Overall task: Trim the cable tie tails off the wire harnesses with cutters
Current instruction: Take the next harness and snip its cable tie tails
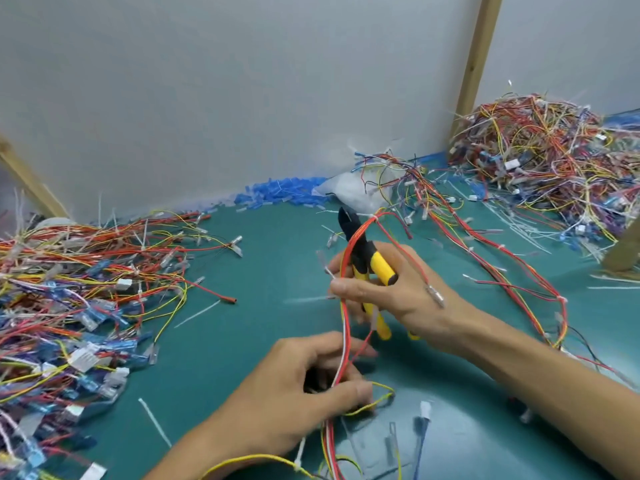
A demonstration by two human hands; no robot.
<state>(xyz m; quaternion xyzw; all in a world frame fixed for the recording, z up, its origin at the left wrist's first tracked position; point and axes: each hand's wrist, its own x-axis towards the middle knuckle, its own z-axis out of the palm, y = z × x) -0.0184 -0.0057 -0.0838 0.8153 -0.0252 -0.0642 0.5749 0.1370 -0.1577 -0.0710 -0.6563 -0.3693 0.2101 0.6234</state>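
Observation:
My right hand (398, 296) grips yellow-handled cutters (372, 268) with black jaws pointing up and away, and its fingertips also pinch a red, white and yellow wire harness (344, 327). My left hand (304, 386) holds the same harness lower down, between thumb and fingers. The harness loops up over the cutter jaws and trails off right across the mat. A white cable tie tail (327, 270) sticks out from the harness just left of my right fingertips. Another tie (298, 453) sits on the wires below my left hand.
A big heap of harnesses (79, 289) covers the left of the green mat (242, 341); another heap (540, 161) fills the far right corner. Cut white tie tails (154, 422) lie scattered on the mat. Blue connectors (287, 192) and a plastic bag (349, 192) lie along the back wall.

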